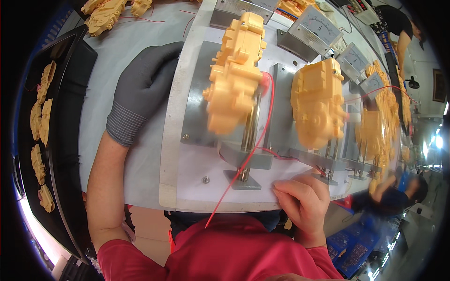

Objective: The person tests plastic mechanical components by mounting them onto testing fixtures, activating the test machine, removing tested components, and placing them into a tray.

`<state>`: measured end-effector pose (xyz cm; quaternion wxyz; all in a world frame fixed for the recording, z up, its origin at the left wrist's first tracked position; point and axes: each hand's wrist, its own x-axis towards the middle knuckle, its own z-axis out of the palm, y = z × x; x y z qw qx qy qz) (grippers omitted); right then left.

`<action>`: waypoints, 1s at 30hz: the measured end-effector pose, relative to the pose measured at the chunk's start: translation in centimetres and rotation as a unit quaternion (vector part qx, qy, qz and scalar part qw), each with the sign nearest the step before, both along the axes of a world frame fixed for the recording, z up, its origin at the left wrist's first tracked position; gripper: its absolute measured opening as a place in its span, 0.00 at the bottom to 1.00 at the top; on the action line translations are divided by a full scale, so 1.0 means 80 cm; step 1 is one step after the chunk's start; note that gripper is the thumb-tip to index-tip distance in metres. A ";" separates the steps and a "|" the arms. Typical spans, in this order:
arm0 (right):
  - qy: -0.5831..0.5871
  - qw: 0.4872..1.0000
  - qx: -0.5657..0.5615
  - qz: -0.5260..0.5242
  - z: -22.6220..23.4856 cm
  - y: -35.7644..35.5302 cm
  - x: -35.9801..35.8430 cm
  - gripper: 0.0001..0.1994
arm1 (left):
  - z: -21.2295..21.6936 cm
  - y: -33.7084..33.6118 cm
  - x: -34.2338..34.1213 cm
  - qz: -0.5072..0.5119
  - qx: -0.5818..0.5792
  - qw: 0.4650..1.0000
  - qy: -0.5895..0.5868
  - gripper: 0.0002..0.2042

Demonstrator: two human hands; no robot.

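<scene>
My left hand (143, 89), in a grey knitted glove, lies beside the left edge of a raised white board (171, 154). Its fingertips are hidden, so I cannot tell how they are bent. My bare right hand (304, 199) rests at the board's front edge with the fingers curled in; anything inside them is hidden. Between my hands, an orange plastic housing (234, 75) sits on a grey metal fixture with a lever clamp (248, 159). A red wire (243, 164) runs from the housing's right side down over the front edge. A second orange housing (318, 103) is mounted to its right.
Analog panel meters (316, 28) stand behind the fixtures. A black tray (65, 140) with several orange parts is at the left. More orange housings (105, 16) lie at the far left, and others are piled at the right. Other people (398, 28) are at the right, near blue crates (354, 243).
</scene>
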<state>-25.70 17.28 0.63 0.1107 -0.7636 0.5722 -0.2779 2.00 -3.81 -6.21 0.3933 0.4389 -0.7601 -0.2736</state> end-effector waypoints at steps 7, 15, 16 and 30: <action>-0.008 1.000 0.001 0.006 0.000 -0.002 -0.001 0.15 | -0.002 0.000 0.001 -0.005 -0.008 1.000 0.002 0.15; -0.005 1.000 -0.002 -0.003 -0.001 0.001 0.000 0.14 | -0.003 -0.001 0.002 -0.004 0.001 1.000 0.001 0.15; -0.003 1.000 -0.002 -0.004 -0.001 0.001 0.000 0.14 | -0.003 -0.001 0.002 -0.007 -0.003 1.000 0.002 0.15; -0.012 1.000 -0.008 -0.024 0.002 -0.002 0.004 0.12 | -0.003 -0.003 0.002 -0.007 -0.028 1.000 -0.012 0.15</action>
